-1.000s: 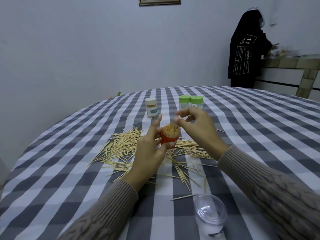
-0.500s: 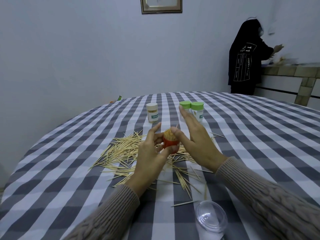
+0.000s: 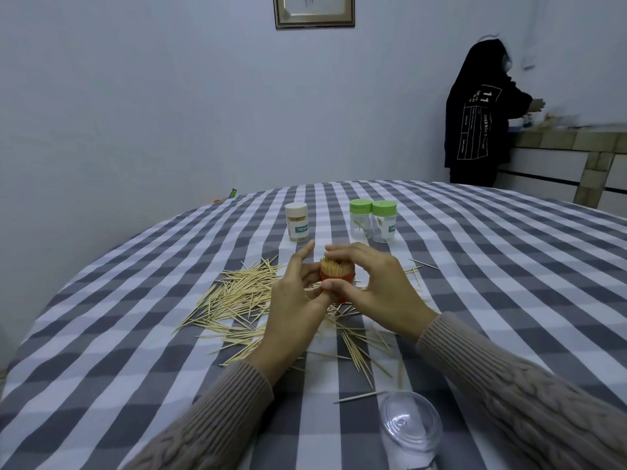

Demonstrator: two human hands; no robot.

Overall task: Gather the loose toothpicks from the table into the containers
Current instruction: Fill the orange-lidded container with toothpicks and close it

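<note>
Orange container (image 3: pixel 339 277): held above the tabletop (image 3: pixel 475 266) between both hands, packed with upright toothpicks whose tips stand above its rim.
Left hand (image 3: pixel 295 300): on the container's left side, thumb pressed against its near wall, index finger raised and pointing up just left of the toothpick tips; its fingers (image 3: pixel 307 252) are partly spread, with only the thumb plainly touching the container.
Right hand (image 3: pixel 376 286): curled over the container from the right, its fingers arching across the toothpick tips and the palm side closed against the container's right wall.
Loose toothpicks (image 3: pixel 244 300): scattered on the tabletop below and to the left of the container, with more lying nearer the person and a few to the right.
White-capped jar (image 3: pixel 297 221): standing beyond the container, to its left, filled with toothpicks.
Two green-capped jars (image 3: pixel 373 220): standing beyond the container, slightly to its right, touching side by side, nearly empty.
Clear lid (image 3: pixel 410 424): lying on the tabletop well nearer the person than the container, to the right.
</note>
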